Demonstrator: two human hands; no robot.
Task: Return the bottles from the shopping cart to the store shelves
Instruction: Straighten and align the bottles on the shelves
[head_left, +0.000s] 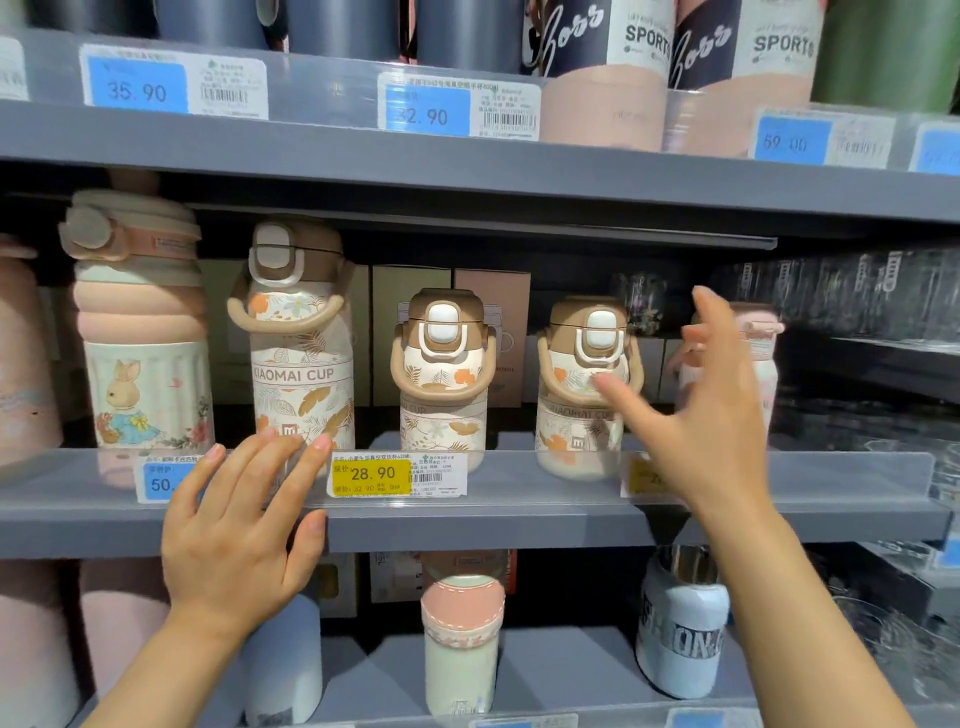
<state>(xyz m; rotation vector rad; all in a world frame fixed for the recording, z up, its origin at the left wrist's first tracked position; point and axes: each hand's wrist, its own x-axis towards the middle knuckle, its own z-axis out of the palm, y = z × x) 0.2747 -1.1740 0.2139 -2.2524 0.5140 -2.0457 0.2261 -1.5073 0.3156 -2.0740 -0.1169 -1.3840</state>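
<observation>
Two hands up at mid shelf (467, 525), nothing held.
Head cam: I see left hand (244, 535) flat, fingers straight, tips on clear rail by tall leaf bottle (301, 358); right hand (711, 426) spread loose just beside rt small leaf bottle (582, 395), partly covering a pink bottle (761, 358). Yellow price tag (371, 475) btwn hands.

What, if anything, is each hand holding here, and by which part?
Nothing is held. The left hand rests with straight fingers on the shelf's clear front rail; the right hand is spread open near the leaf-print bottle.
</observation>
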